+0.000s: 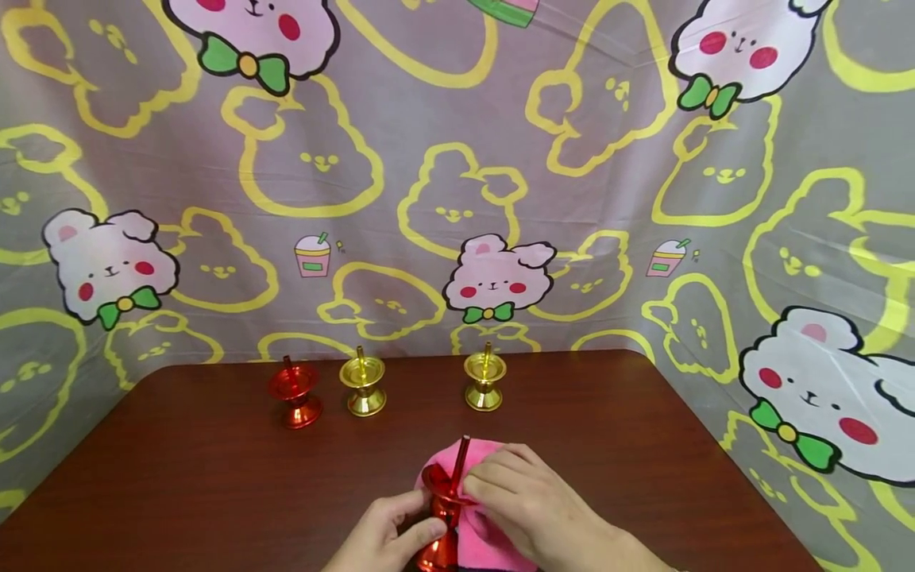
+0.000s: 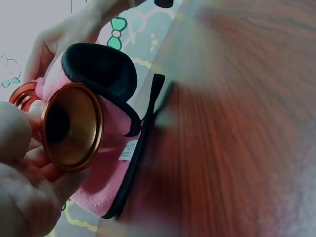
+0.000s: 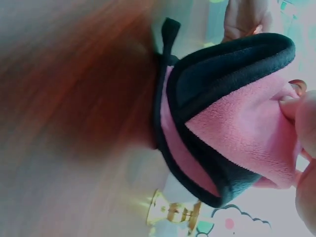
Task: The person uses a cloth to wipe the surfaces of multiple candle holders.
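Observation:
My left hand (image 1: pixel 386 528) grips a shiny red candle holder (image 1: pixel 438 552) around its waist, near the table's front edge. The holder stands tilted, with its dish and a thin upright stem at the top. In the left wrist view its hollow, coppery base (image 2: pixel 81 128) faces the camera. My right hand (image 1: pixel 532 496) pinches a pink cloth (image 1: pixel 489 548) with black edging against the right side of the dish. The cloth hangs in folds below my right fingers, and its dark underside (image 3: pixel 212 74) shows in the right wrist view. The right fingertips are partly hidden behind the dish.
Along the back of the brown table (image 1: pixel 179 461) stand another red candle holder (image 1: pixel 293 393) at left, a gold one (image 1: pixel 364 389) beside it and a second gold one (image 1: pixel 484 385) farther right. A patterned curtain (image 1: pixel 386 119) hangs behind the table and at its sides.

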A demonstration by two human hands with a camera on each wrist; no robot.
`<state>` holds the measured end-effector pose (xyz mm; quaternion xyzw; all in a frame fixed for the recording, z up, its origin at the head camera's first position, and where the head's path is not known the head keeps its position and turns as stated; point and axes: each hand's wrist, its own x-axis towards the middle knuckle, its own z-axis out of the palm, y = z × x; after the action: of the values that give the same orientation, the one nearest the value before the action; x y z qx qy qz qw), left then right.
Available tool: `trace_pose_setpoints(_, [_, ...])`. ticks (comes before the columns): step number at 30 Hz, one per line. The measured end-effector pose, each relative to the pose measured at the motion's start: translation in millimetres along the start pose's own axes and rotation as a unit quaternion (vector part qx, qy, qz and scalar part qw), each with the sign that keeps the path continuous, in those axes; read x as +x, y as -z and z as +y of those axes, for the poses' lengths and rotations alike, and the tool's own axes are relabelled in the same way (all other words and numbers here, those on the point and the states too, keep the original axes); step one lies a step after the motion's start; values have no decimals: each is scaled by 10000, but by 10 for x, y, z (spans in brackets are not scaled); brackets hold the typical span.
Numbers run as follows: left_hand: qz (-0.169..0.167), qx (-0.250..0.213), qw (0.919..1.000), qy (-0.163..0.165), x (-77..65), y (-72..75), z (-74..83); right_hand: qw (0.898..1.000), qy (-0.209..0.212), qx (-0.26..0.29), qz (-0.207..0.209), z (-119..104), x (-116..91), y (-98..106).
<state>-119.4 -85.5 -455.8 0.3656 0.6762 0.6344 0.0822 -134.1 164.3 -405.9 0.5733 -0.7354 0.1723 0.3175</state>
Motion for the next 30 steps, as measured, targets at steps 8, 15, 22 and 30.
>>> trace_pose_setpoints(8, [517, 1036, 9921, -487, 7, -68, 3, 9978, -261, -504, -350, -45, 77, 21])
trace_pose_setpoints(15, [1281, 2800, 9482, -777, 27, -127, -8, 9924, -551, -979, -497, -89, 135, -22])
trace_pose_setpoints(22, [1528, 4254, 8916, -270, 94, -165, 36, 9800, -857, -1719, -519, -144, 209, -123])
trace_pose_setpoints(30, [1574, 4432, 8824, -105, 203, -167, 70, 9770, -1275, -1678, -314, -99, 203, -178])
